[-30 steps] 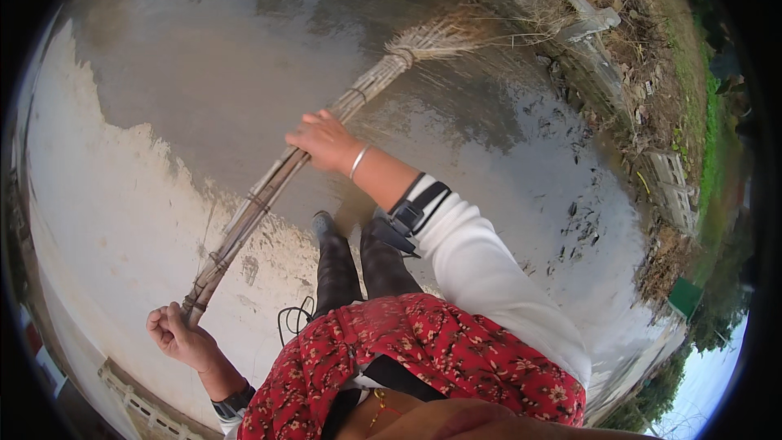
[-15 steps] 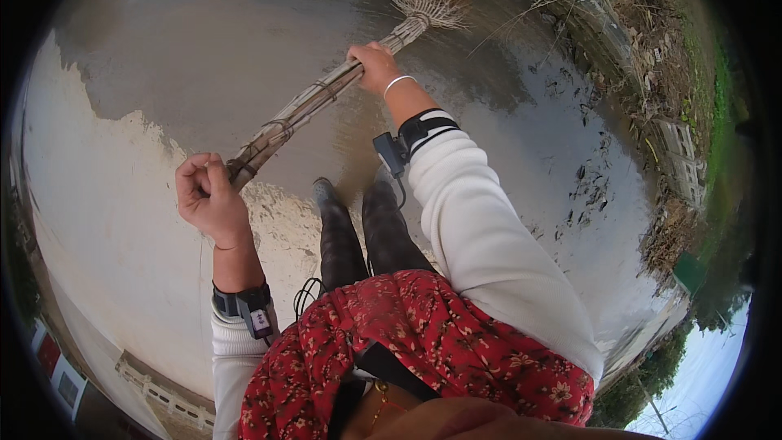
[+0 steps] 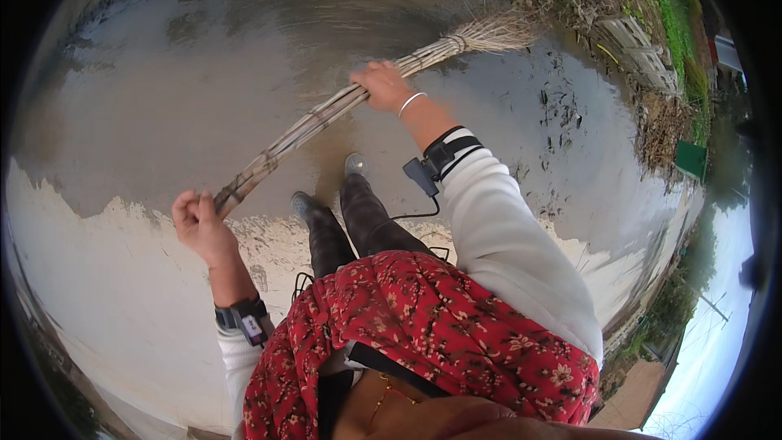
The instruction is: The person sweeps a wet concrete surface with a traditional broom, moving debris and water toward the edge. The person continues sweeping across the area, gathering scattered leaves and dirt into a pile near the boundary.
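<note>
A long broom made of bundled sticks, tied at several places, slants across in front of me from lower left to upper right. My left hand is closed at the top end of its handle, fingers curled. Further along, my right hand wraps round the stick bundle, about midway. The splayed twig head of the broom is at the upper right, over wet, muddy ground. The twig tips look blurred; I cannot tell if they touch the ground.
My booted feet stand at the edge of the wet patch, with dry pale concrete behind it. Dark leaf debris lies on the right. Beyond it run pale blocks, dry plants and a green box-like object.
The broom head has swung to the right, toward the debris and the blocks. My right hand has shifted slightly right with it, and my left hand is a little lower in view.
</note>
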`<state>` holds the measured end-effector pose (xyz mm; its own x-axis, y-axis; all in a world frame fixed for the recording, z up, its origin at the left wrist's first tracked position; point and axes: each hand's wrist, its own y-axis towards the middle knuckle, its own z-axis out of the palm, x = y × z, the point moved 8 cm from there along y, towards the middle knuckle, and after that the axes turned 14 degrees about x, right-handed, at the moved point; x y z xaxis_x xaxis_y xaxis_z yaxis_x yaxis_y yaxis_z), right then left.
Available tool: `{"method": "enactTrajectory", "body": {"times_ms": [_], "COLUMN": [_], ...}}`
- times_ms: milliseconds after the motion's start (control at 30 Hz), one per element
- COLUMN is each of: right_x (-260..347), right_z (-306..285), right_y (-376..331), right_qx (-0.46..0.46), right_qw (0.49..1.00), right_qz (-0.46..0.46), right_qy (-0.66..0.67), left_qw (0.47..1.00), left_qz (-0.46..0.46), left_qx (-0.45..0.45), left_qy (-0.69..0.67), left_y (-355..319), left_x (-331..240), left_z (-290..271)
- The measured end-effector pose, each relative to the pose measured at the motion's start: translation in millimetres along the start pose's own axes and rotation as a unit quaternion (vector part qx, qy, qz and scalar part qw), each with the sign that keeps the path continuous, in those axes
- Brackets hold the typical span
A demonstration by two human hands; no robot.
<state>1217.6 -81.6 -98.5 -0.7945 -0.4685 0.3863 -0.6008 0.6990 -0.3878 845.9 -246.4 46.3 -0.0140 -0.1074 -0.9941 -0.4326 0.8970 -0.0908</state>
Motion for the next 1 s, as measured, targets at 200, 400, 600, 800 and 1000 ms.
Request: {"method": "enactTrajectory", "body": {"times_ms": [200, 400, 600, 800, 1000], "right_x": [144, 130, -47, -54, 90], "right_z": [23, 102, 124, 69, 67], "right_y": [-1, -36, -105, -156, -194], "right_qx": [-0.008, 0.006, 0.064, 0.078, 0.001], "right_qw": [0.988, 0.978, 0.991, 0.991, 0.999], "right_qz": [-0.138, -0.108, 0.084, 0.111, 0.028], "right_qy": [0.073, 0.176, 0.076, -0.019, -0.026], "left_qw": [0.977, 0.973, 0.969, 0.995, 0.998], "left_qz": [-0.041, -0.087, -0.001, -0.054, -0.044], "left_qx": [-0.176, -0.144, 0.091, 0.085, 0.043], "left_qy": [0.114, 0.157, 0.229, 0.02, -0.01], "left_y": [-128, -160, -107, -129, -201], "left_x": [-74, -60, 39, 60, 20], "left_z": [-128, -91, 61, 60, -74]}}
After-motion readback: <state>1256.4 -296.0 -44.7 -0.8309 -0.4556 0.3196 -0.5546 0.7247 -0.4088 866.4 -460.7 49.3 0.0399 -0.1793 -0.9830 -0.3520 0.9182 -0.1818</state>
